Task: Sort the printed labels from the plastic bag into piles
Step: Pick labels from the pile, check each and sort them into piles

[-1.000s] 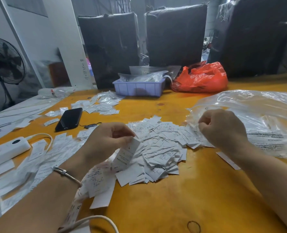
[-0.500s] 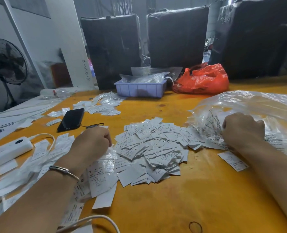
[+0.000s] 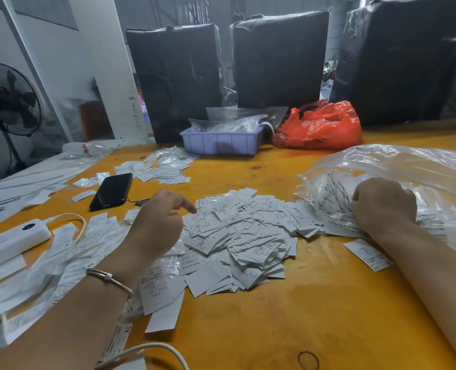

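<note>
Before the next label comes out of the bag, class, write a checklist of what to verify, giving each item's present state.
1. Right hand at the clear plastic bag: ok, fingers curled into it.
2. Label actually pinched by that hand: cannot tell, fingertips hidden.
3. Left hand free: ok, it holds nothing, forefinger pointing over the middle pile.
4. Labels left in the bag: ok, print shows through.
5. Stray label beside the right forearm: not ok, outside any pile.
6. Phone clear of piles: ok.
</note>
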A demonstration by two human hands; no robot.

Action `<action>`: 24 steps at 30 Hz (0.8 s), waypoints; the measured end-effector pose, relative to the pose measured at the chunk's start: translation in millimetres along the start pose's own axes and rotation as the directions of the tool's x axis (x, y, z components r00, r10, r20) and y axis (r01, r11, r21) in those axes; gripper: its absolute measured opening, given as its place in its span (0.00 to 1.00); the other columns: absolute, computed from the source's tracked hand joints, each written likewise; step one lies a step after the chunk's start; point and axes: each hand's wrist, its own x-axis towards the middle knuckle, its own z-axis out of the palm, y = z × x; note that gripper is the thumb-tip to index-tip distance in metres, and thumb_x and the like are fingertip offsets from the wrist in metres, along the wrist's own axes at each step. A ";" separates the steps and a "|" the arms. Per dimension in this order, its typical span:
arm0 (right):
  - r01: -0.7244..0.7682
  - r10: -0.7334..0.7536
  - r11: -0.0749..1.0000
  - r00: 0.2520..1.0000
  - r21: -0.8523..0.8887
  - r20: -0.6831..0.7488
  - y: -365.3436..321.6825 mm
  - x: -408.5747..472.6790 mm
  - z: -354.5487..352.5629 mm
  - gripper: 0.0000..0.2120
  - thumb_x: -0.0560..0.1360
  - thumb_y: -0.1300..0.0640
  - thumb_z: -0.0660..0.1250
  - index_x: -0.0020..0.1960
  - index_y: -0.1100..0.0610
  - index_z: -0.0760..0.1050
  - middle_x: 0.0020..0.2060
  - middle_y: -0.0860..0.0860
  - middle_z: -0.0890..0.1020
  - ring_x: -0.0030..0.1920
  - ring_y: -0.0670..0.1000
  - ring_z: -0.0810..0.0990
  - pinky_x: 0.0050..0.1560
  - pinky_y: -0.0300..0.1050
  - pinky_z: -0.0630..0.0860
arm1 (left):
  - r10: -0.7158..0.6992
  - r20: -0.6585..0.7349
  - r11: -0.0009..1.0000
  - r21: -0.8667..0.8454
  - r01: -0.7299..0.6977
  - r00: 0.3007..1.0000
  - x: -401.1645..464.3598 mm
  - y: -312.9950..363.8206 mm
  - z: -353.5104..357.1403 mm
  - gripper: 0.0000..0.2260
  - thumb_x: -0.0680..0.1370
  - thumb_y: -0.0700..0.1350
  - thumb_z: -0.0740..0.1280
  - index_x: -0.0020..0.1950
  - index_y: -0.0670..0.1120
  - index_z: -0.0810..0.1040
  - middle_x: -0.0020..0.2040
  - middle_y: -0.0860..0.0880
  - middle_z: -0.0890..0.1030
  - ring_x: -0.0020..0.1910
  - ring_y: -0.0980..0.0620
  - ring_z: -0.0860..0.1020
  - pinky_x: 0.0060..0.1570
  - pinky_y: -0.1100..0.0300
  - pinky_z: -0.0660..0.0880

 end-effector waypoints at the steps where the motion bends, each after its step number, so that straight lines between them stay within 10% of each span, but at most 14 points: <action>1: 0.000 0.001 1.000 1.000 0.014 -0.016 0.4 0.0 -0.6 0.09 0.74 0.61 0.62 0.50 0.58 0.81 0.48 0.57 0.81 0.52 0.60 0.76 0.55 0.50 0.70 | 0.012 0.012 1.000 -0.018 -0.012 1.000 -0.9 0.4 1.3 0.19 0.75 0.29 0.57 0.49 0.50 0.81 0.60 0.49 0.75 0.63 0.51 0.72 0.57 0.57 0.66; 9: 0.135 -0.071 0.943 0.974 0.305 -0.213 -14.7 -15.5 -20.0 0.10 0.74 0.63 0.61 0.38 0.59 0.79 0.37 0.58 0.81 0.40 0.61 0.75 0.36 0.45 0.66 | 0.054 0.005 0.998 -0.039 -0.053 0.999 -1.7 0.1 4.6 0.15 0.78 0.33 0.61 0.47 0.51 0.82 0.57 0.52 0.77 0.59 0.54 0.74 0.54 0.59 0.67; 12: 0.272 -0.230 0.728 0.962 0.629 -0.149 -32.6 -32.9 -34.6 0.07 0.74 0.63 0.67 0.38 0.58 0.81 0.31 0.55 0.82 0.33 0.54 0.78 0.36 0.48 0.76 | 0.099 0.008 0.993 -0.067 -0.098 0.995 -3.0 1.8 6.4 0.11 0.79 0.37 0.64 0.47 0.51 0.82 0.55 0.55 0.77 0.57 0.55 0.75 0.49 0.64 0.69; 16: -0.055 -0.557 0.225 0.812 0.973 0.174 -58.2 -63.7 -45.6 0.01 0.71 0.66 0.71 0.42 0.62 0.81 0.32 0.56 0.84 0.29 0.49 0.79 0.30 0.40 0.71 | 0.165 0.128 0.963 -0.234 -0.132 0.978 -7.3 9.0 7.6 0.03 0.77 0.49 0.70 0.50 0.55 0.82 0.53 0.59 0.80 0.55 0.62 0.77 0.50 0.64 0.72; 24: -0.145 -0.728 0.111 0.662 0.983 0.180 -74.3 -79.6 -33.8 0.11 0.69 0.66 0.74 0.50 0.66 0.78 0.39 0.61 0.85 0.36 0.55 0.82 0.36 0.42 0.72 | 0.314 0.443 0.860 -0.508 -0.054 0.840 -16.9 24.6 7.2 0.17 0.72 0.52 0.76 0.58 0.49 0.81 0.52 0.50 0.86 0.53 0.53 0.83 0.54 0.61 0.79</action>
